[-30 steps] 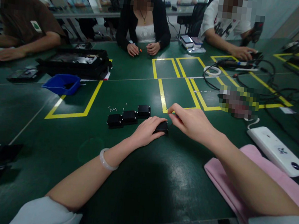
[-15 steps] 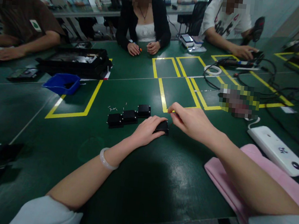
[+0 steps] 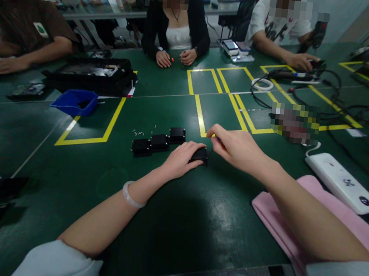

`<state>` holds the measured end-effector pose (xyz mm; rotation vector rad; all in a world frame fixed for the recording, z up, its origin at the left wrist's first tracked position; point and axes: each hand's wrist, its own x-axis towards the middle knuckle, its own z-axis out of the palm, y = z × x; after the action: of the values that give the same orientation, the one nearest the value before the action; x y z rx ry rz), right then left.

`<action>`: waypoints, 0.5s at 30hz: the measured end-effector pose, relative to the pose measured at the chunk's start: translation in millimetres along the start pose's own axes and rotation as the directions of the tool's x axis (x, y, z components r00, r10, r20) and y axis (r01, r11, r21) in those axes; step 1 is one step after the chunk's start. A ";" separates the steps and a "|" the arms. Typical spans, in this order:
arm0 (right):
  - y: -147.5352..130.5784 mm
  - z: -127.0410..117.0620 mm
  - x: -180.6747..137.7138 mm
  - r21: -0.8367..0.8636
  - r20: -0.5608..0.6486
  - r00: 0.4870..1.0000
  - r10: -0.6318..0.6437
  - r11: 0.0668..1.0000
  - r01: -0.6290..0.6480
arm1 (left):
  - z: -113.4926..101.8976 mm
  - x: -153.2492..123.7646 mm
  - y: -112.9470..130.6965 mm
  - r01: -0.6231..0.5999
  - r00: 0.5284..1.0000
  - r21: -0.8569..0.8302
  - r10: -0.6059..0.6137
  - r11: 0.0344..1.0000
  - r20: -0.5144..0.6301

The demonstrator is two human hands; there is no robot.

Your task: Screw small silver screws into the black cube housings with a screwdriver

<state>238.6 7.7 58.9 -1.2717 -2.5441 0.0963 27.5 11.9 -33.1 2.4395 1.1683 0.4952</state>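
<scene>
My left hand (image 3: pixel 182 159) lies curled over a small black box (image 3: pixel 200 155) on the green table, holding it down. Just right of the box, my right hand (image 3: pixel 236 148) has thumb and forefinger pinched together; whatever is between them is too small to make out. Three more black boxes (image 3: pixel 158 142) sit in a row to the left of my left hand. Several tiny screws (image 3: pixel 140 132) are scattered just behind that row.
A blue bin (image 3: pixel 75 101) and a black tray (image 3: pixel 92 74) stand at the back left. A white power strip (image 3: pixel 343 183) and a pink cloth (image 3: pixel 282 209) lie at the right. Cables (image 3: pixel 294 92) and other people's hands are across the table.
</scene>
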 end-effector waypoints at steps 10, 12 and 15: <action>0.7 0.6 0.2 -0.018 0.002 1.000 0.005 1.000 -0.005 | -0.5 0.4 0.3 0.002 1.000 -0.003 -0.002 1.000 -0.004; 1.2 1.1 -0.1 -0.003 -0.012 1.000 -0.007 1.000 0.007 | -0.7 0.5 0.6 0.006 1.000 0.003 -0.006 1.000 -0.002; 1.6 0.4 -0.2 -0.012 -0.015 1.000 -0.011 1.000 0.011 | 0.0 0.3 0.0 0.003 1.000 0.014 -0.003 1.000 -0.002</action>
<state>239.8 8.6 58.2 -1.2580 -2.5421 0.0684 27.7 12.1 -33.1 2.4489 1.1804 0.4905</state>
